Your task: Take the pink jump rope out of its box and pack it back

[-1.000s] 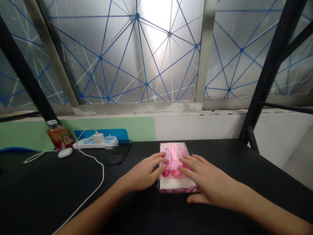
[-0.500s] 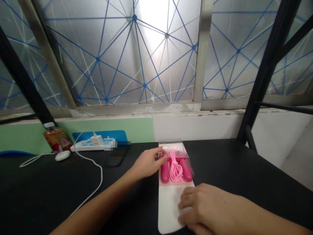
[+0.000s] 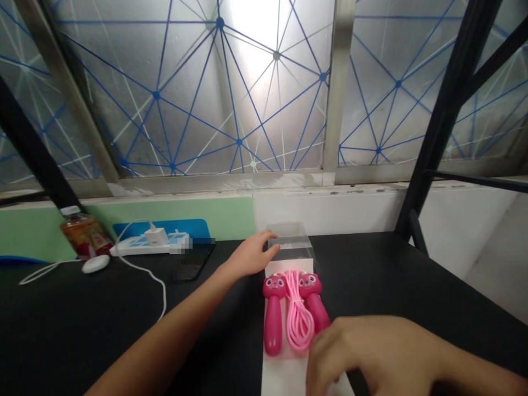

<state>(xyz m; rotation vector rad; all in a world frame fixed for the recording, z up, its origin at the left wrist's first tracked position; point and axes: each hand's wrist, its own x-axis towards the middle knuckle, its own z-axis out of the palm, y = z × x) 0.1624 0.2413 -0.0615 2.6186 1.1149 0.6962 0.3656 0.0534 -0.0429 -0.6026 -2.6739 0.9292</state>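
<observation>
The handles (image 3: 273, 324) are deep pink, the cord (image 3: 299, 324) light pink, the card (image 3: 284, 379) white, the desk (image 3: 371, 286) black. Beyond its far edge, blue and white lines crisscross the grey window (image 3: 198, 132).

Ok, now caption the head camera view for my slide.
Left hand at a clear plastic box, right hand at the white card bearing a pink skipping rope.
</observation>
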